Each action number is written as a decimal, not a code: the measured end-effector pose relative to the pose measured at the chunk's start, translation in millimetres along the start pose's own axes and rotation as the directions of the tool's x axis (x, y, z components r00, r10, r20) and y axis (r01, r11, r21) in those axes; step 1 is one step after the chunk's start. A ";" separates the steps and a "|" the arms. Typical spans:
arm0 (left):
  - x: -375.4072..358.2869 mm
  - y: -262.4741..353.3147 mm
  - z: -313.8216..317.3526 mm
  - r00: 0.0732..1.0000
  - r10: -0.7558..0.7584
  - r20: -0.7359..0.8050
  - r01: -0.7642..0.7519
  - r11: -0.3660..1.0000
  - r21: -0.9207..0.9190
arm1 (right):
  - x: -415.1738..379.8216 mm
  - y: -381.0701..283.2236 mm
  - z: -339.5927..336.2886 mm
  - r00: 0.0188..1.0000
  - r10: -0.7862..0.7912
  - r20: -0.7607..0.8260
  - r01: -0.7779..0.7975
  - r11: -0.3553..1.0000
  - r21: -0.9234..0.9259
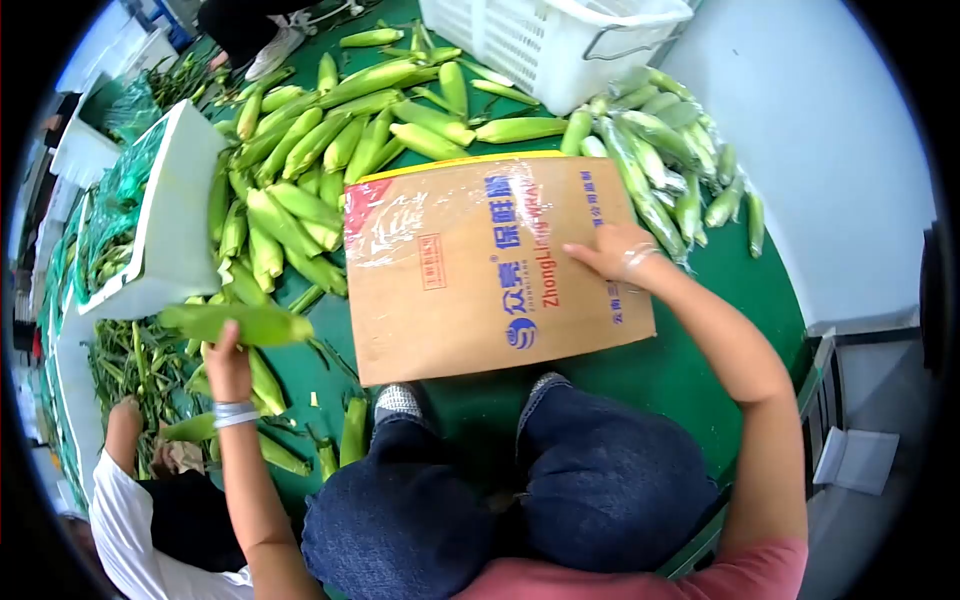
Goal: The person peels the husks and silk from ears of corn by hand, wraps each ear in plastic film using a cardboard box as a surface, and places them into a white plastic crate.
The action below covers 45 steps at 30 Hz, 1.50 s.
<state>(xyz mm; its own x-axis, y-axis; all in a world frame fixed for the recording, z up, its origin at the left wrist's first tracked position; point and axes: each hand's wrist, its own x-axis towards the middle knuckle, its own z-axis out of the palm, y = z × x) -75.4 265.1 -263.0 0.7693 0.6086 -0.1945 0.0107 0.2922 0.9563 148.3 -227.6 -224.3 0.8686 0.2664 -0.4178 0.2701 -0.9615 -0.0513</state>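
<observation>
Gripped in my left hand (pixel 229 366) is a green ear of corn (pixel 265 325) in its husk, lying level, its pale end to the right. My right hand (pixel 608 254) rests on a cardboard box (pixel 430 300), fingers stretched out, with a clear band around the wrist. Blue and red lettering and shiny clear film or tape show on the box in front of my knees. Behind and left of it lies a heap of unwrapped corn ears (pixel 290 220). To its right is a pile of corn ears in clear film (pixel 670 150).
A white plastic crate (pixel 540 45) stands at the back. At left, a white foam box (pixel 165 230) with green netting stands near a heap of husk scraps (pixel 125 360). A co-worker's hand (pixel 125 420) and white sleeve are at lower left. Another person's shoe (pixel 275 52) shows at the back.
</observation>
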 end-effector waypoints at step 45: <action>-90.4 -48.2 222.3 0.319 -0.115 0.941 -0.581 0.761 0.290 | -64.2 -82.2 30.9 0.666 -0.729 -0.155 0.735 0.678 -0.031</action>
<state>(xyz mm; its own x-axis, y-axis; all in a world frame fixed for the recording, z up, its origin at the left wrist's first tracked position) -3.5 32.0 -243.0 0.8453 -0.5332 0.0336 -0.2536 -0.3452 0.9036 57.5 -167.8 -221.4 0.4463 0.8893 -0.1002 0.8341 -0.4539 -0.3134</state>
